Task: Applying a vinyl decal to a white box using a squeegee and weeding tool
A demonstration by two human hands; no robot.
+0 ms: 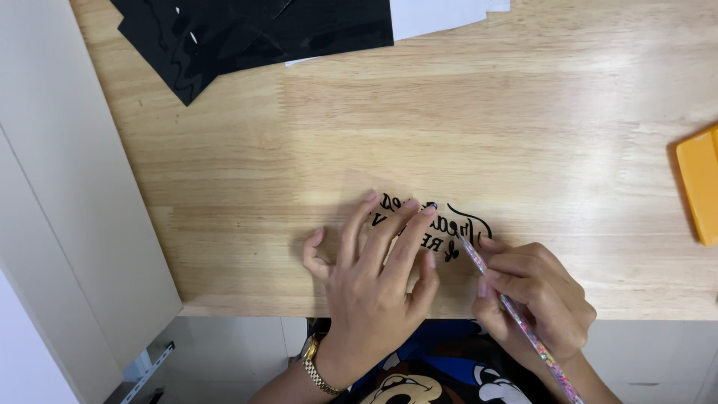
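A clear film with black cut lettering (449, 224) lies on the wooden table (449, 112) near its front edge. My left hand (374, 269) rests flat on the film, fingers spread, pressing it down. My right hand (535, 295) grips a thin glittery multicoloured tool (516, 318) like a pen. Its tip touches the black lettering just right of my left fingertips. Part of the lettering is hidden under my left hand.
Several black glossy sheets (247, 34) and white paper (437, 15) lie at the table's far edge. An orange scraper (701, 183) sits at the right edge. A pale cabinet panel (67, 209) stands to the left.
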